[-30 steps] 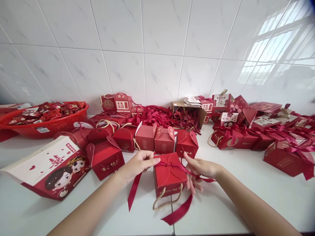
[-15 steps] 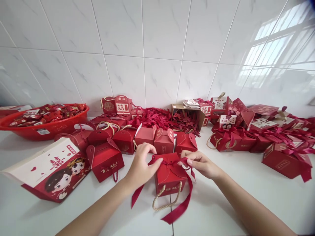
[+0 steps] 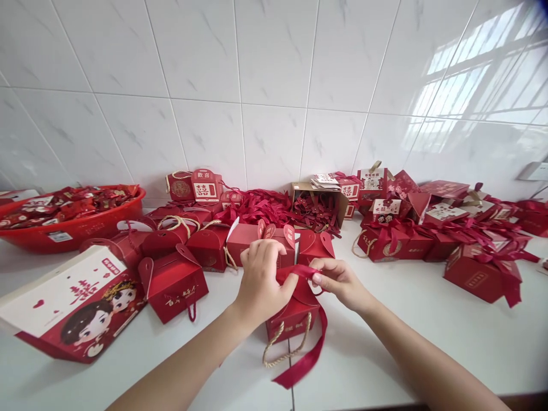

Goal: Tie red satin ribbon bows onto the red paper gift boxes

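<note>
Over the top of a small red box (image 3: 291, 324), the right hand (image 3: 340, 283) pinched a crimson ribbon (image 3: 305, 271) between its thumb and forefinger, the other fingers curled in behind. From that grip a short stretch of ribbon ran across to the left hand (image 3: 262, 278), whose fingers were bent over and whose thumb lay along the strip; whether they pressed it tight could not be told, since the far side of that hand was hidden. The small red box stood upright just below both sets of fingers, its upper left part covered by the left hand. Its cord handle (image 3: 277, 362) drooped at the front, and a loose length of the same ribbon curved down beside its right side, over the white table (image 3: 377, 365). Close behind the hands stood a row of red boxes (image 3: 246, 237). To the left were a box with gold lettering (image 3: 182, 294), a larger cartoon-printed box (image 3: 92, 319) and a red basin (image 3: 92, 233) heaped with packets (image 3: 71, 205). Farther back lay a ribbon pile (image 3: 265, 206) beside an open carton (image 3: 342, 210), and ribbon-tied boxes (image 3: 479, 279) crowded the right, below a tiled wall (image 3: 274, 142).
</note>
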